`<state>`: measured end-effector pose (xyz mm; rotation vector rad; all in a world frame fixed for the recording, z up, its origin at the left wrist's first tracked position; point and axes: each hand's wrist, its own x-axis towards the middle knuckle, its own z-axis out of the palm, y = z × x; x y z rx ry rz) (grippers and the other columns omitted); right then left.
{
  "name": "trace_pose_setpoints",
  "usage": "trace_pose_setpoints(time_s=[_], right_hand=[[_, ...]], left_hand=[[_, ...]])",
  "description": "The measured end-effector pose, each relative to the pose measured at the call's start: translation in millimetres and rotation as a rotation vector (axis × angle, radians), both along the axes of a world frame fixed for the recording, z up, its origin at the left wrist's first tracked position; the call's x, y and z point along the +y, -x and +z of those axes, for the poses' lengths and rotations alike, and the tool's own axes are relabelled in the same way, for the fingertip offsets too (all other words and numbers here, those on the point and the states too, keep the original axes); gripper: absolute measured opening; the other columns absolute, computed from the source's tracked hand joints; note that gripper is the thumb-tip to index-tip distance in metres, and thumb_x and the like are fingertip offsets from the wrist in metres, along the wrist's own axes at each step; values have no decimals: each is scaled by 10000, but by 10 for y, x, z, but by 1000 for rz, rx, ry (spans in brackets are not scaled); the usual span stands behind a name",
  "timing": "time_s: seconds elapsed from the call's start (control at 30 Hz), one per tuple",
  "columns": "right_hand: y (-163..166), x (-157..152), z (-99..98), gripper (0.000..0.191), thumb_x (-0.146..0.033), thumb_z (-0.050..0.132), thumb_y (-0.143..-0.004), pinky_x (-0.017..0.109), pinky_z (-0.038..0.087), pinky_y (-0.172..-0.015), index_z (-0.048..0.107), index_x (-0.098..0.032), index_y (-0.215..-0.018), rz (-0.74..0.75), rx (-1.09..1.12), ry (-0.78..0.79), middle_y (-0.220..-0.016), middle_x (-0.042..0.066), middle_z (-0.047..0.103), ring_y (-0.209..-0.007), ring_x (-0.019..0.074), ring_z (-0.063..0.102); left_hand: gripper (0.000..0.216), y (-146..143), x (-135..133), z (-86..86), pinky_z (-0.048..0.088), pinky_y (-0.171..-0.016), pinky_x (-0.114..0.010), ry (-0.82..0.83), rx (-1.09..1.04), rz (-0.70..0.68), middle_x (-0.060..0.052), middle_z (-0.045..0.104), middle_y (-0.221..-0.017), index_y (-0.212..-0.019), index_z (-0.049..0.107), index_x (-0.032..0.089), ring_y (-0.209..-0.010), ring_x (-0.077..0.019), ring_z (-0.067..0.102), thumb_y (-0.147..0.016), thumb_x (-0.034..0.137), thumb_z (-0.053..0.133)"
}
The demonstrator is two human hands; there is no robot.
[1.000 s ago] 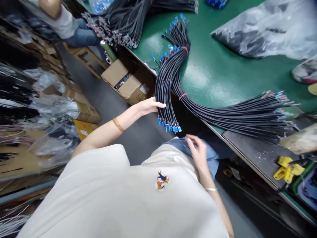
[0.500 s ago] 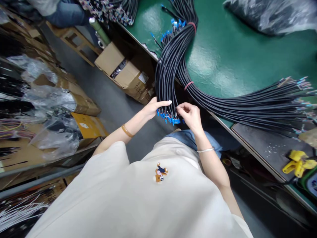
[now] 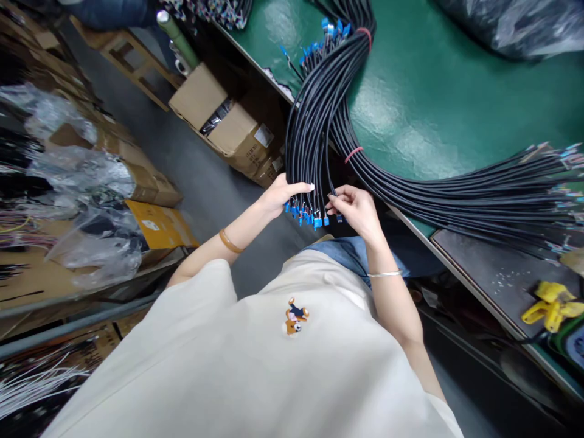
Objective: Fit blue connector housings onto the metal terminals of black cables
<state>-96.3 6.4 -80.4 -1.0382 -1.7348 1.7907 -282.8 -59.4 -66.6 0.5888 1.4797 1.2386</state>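
The bunch of black cables [image 3: 310, 121] is in the middle of the frame. It bends over the edge of the green table [image 3: 410, 109] and hangs down, with its long way running from top to bottom. The blue plugs [image 3: 318, 222] are at its low end.

The left hand [image 3: 279, 196] holds the bunch from its left side, just above the plugs. Its thumb lies flat across the front and points right. The fingers behind are mostly hidden.

The right hand [image 3: 358, 210] is just right of the bunch. Its thumb and fingertips pinch 1 thin cable [image 3: 330, 171] near the bottom. This cable leans a little right, with a small gap between it and the rest. The right hand is nearer to it. The right arm comes up from the lower right, bent at the elbow.
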Motion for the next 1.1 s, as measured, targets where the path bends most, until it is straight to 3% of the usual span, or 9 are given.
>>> trace_pose_setpoints(time_s=[0.1,0.2,0.3,0.4,0.57,0.73,0.9,1.0,1.1], right_hand=[[-19,16,5,261,-423,648,-806,186,392,-487,624,-175,-881,-6,23,-11,-601,-62,554,-473,56,501],[26,24,-6,314,-451,681,-785,196,340,-453,653,-177,-937,98,11,-54,-552,-82,486,-443,50,426],[68,37,-30,253,-414,676,-789,207,356,-481,602,-176,-747,158,-14,-91,-531,-74,467,-462,59,442],[55,57,-47,230,-323,650,-787,200,381,-527,509,-190,-663,99,-20,-121,-580,-62,475,-538,63,475],[48,43,-14,189,-363,640,-785,208,377,-466,573,-200,-852,128,83,128,-599,-78,507,-470,63,456],[164,-10,31,260,-432,686,-773,223,360,-466,622,-181,-761,193,-7,-64,-495,-74,486,-413,62,426],[133,61,-23,143,-243,637,-752,225,381,-506,536,-195,-663,158,-53,-111,-574,-50,517,-520,80,474],[82,86,-52,58,-211,617,-742,225,412,-515,561,-196,-742,137,16,25,-606,-48,536,-551,89,505],[99,41,-35,174,-315,659,-772,220,392,-463,614,-189,-883,186,110,160,-581,-66,508,-476,70,453]], left_hand=[[308,1,-1,4,535,-739,-334,0,-32,-24,-45,702,-791,-814,659,117,-713,-167,644,-573,258,790],[313,0,2,1,542,-770,-342,-9,-14,-19,-41,707,-813,-832,653,120,-729,-167,650,-577,247,783],[292,10,-2,26,549,-798,-361,-12,22,-19,-43,713,-798,-823,648,120,-730,-174,660,-584,234,774],[271,38,-18,91,561,-802,-381,6,15,-53,-57,721,-763,-804,652,114,-718,-191,674,-591,232,773],[287,93,-34,136,572,-742,-368,21,-25,-123,-54,725,-754,-798,672,105,-671,-184,673,-592,259,801],[341,111,-20,91,567,-773,-333,-35,71,-69,-42,742,-838,-832,693,115,-742,-172,681,-549,240,838],[297,150,-58,172,588,-710,-345,25,39,-157,-67,741,-757,-817,700,98,-677,-192,694,-613,279,818],[303,187,-84,214,595,-668,-335,37,-31,-213,-79,754,-778,-885,706,96,-684,-204,708,-644,259,790],[299,206,-90,203,597,-723,-320,24,-66,-241,-70,756,-797,-891,707,97,-732,-195,714,-627,214,784]])
